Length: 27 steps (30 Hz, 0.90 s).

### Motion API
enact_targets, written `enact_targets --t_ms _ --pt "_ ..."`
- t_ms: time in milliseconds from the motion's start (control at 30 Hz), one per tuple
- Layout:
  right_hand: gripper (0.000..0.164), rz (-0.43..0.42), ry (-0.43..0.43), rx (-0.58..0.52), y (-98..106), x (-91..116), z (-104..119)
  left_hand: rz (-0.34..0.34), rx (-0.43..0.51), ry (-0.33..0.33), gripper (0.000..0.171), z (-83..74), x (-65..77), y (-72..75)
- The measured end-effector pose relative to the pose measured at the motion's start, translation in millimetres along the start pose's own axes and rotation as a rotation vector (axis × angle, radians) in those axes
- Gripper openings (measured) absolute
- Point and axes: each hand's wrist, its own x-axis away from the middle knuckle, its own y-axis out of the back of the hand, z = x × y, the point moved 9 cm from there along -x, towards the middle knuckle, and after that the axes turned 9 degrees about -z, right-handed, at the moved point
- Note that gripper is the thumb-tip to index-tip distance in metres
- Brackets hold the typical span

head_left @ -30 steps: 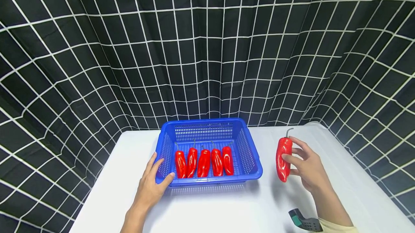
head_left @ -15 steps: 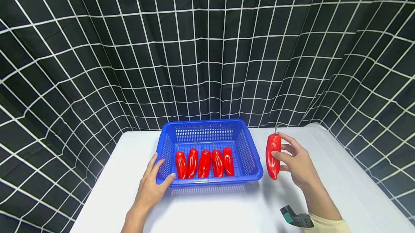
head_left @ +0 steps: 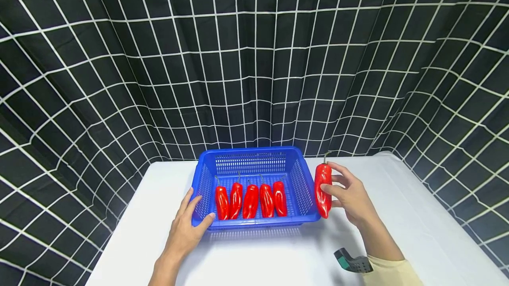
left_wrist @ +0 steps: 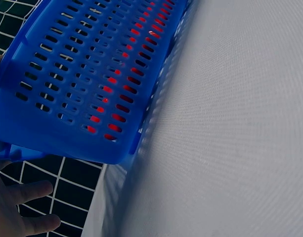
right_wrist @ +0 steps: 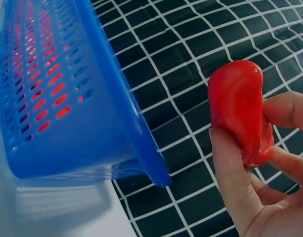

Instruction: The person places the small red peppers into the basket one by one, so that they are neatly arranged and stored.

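Observation:
My right hand (head_left: pixel 350 195) pinches a red chili pepper (head_left: pixel 323 188) between thumb and fingers, stem upward. In the head view this pepper overlaps the right rim of a blue plastic basket (head_left: pixel 262 222). The right wrist view shows the pepper (right_wrist: pixel 238 106) from its lower end, apart from the basket wall (right_wrist: pixel 87 133). Inside the basket several red peppers (head_left: pixel 250 201) lie in a row, stems toward the back. My left hand (head_left: pixel 184 228) rests at the basket's front left corner, fingers spread and thumb on the rim. In the left wrist view, only part of this hand (left_wrist: pixel 22 207) shows.
A white cloth covers the table (head_left: pixel 254 259) under the basket. Behind and on both sides hangs a black curtain (head_left: pixel 254 65) with a white grid. A dark device with a green patch (head_left: pixel 351 261) sits at the right wrist, beside a pale sleeve (head_left: pixel 389 272).
My right hand has carried the pepper leftward, from over the table at the right to the basket's right rim. The left hand and the peppers in the basket have stayed in place.

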Motion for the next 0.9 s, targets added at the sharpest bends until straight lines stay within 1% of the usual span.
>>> enact_targets --t_ms 233,433,667,900 --pt "0.073 0.024 -0.022 0.0 -14.2 -5.2 -1.9 -0.001 0.001 0.003 0.071 0.5 -0.1 0.6" --pt "0.073 0.032 -0.022 0.031 -23.1 -10.4 -5.9 -0.005 0.001 -0.006 0.072 -0.6 -0.7 1.0" --pt "0.072 0.04 -0.018 0.095 -29.1 -12.3 -11.4 -0.012 -0.004 -0.013 0.07 -1.1 0.1 1.1" --pt "0.072 0.046 0.004 0.122 -32.9 -15.2 -12.1 -0.009 -0.003 -0.013 0.071 -0.2 0.0 0.7"
